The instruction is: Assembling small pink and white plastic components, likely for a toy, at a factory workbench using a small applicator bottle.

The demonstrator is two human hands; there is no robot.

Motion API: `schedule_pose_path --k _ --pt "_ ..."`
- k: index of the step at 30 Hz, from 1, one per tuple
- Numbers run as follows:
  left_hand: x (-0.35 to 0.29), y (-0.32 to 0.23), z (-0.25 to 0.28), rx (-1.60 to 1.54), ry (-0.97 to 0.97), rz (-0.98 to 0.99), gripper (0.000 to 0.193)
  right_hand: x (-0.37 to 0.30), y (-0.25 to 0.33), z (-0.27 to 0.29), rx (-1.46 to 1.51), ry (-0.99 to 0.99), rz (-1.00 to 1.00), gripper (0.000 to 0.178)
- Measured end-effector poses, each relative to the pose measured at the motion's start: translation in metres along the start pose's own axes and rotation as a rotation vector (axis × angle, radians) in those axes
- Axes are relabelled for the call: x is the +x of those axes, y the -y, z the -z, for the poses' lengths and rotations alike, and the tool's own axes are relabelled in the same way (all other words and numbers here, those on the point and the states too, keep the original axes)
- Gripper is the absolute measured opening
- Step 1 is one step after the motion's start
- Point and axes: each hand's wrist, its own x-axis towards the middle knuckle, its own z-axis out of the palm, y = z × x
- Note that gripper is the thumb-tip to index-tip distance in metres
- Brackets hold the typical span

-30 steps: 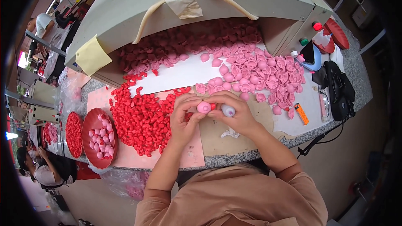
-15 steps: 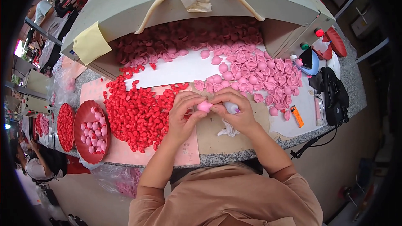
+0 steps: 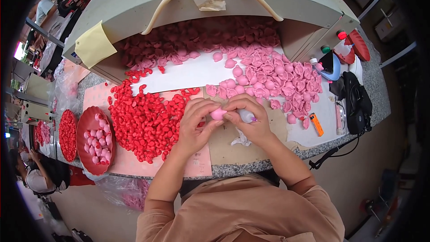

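Observation:
In front of my body both hands meet over the brown board (image 3: 242, 152). My left hand (image 3: 195, 123) pinches a small rounded pink piece (image 3: 218, 114) between thumb and fingers. From the other side, the thumb and forefinger of my right hand (image 3: 253, 118) press on the same piece. Tucked in the right palm is a small translucent squeeze bottle (image 3: 246, 116) with a purple tip. To the left of my left hand spreads a heap of small glossy red parts (image 3: 143, 125). Beyond the right hand lie many pink hollow and rounded pieces (image 3: 277, 78).
A red scalloped dish (image 3: 83, 159) of pink-and-red pieces stands left, beside a dish of red parts (image 3: 68, 136). A grey metal hood (image 3: 251, 2) arches over the far pile. Crumpled white tissue (image 3: 241, 139), an orange lighter (image 3: 316, 124) and a black bag (image 3: 358, 103) lie nearby.
The pink piece has turned in my fingertips, now showing a rounder side instead of a pointed outline. Both hands keep nearly the same place, and the bottle stays in the right palm.

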Motion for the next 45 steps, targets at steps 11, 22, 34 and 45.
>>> schedule_pose_path --k 11,22,34,45 --pt "-0.006 -0.007 -0.013 -0.234 -0.137 0.206 0.041 -0.006 0.003 -0.016 0.635 -0.141 -0.416 0.013" --pt "-0.007 -0.006 -0.025 -0.794 -0.254 0.322 0.038 -0.007 0.001 -0.022 1.001 -0.142 -0.504 0.018" --pt "0.004 -0.018 -0.050 -0.951 -0.342 0.404 0.025 -0.005 0.002 -0.013 1.116 -0.259 -0.612 0.018" --pt "0.001 -0.007 -0.052 -1.008 -0.321 0.365 0.017 -0.003 0.000 -0.014 1.111 -0.181 -0.512 0.011"
